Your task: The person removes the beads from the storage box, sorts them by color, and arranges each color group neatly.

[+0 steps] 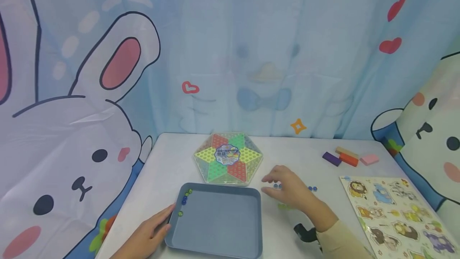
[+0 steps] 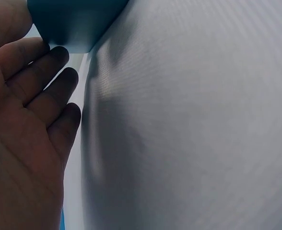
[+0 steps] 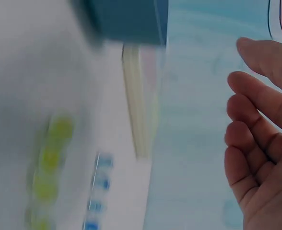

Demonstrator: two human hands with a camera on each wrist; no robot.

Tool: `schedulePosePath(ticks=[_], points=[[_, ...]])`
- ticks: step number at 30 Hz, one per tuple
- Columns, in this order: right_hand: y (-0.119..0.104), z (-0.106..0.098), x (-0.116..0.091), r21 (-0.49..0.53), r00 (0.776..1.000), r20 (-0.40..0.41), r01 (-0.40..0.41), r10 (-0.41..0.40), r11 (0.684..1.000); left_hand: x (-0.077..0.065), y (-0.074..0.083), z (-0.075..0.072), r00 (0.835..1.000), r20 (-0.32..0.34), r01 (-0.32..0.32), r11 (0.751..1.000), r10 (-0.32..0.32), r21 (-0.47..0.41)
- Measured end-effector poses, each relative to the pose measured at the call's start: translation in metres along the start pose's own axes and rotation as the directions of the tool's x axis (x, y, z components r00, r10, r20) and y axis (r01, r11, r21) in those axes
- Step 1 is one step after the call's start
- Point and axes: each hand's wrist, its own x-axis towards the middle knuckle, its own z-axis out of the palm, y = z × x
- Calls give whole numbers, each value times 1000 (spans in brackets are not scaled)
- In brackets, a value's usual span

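My left hand point(image 1: 149, 231) rests at the left side of a grey-blue tray point(image 1: 219, 223), its fingertips right at the rim. In the left wrist view the fingers lie nearly straight beside the tray wall point(image 2: 78, 24). Inside the tray, along its left wall, are a few green marbles point(image 1: 181, 213) and blue marbles point(image 1: 184, 200). Over the table right of the tray is my right hand point(image 1: 287, 187), fingers loosely bent, thumb apart, nothing between them. Near it run a row of blue marbles point(image 1: 312, 189), partly hidden by the hand, and a row of yellow-green marbles point(image 1: 285, 206).
Behind the tray lies a hexagonal Chinese checkers board point(image 1: 227, 173) with a coloured star. Several coloured blocks point(image 1: 348, 159) sit at the back right. An animal picture board point(image 1: 389, 215) covers the right side. A black device point(image 1: 305, 233) shows by the right sleeve.
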Motion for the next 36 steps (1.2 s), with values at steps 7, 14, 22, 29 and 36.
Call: schedulePosePath(ticks=[7, 14, 22, 29, 36], points=[[-56, 42, 39, -22, 977, -42, 211, -211, 977, -1, -2, 1, 1000, -22, -6, 1000, 6, 19], [-101, 82, 66, -20, 943, 22, 332, -332, 943, -2, -1, 2, 999, -38, -14, 1000, 15, 22], [-128, 125, 82, -5, 908, 127, 402, -398, 916, -1, -2, 2, 998, -54, -41, 999, 42, 33], [-148, 147, 87, -19, 897, 219, 397, -383, 918, -1, -2, 1, 998, -59, -31, 999, 34, 42], [-153, 168, 88, -36, 890, 285, 381, -356, 924, -1, -4, 3, 995, -87, -55, 997, 59, 47]])
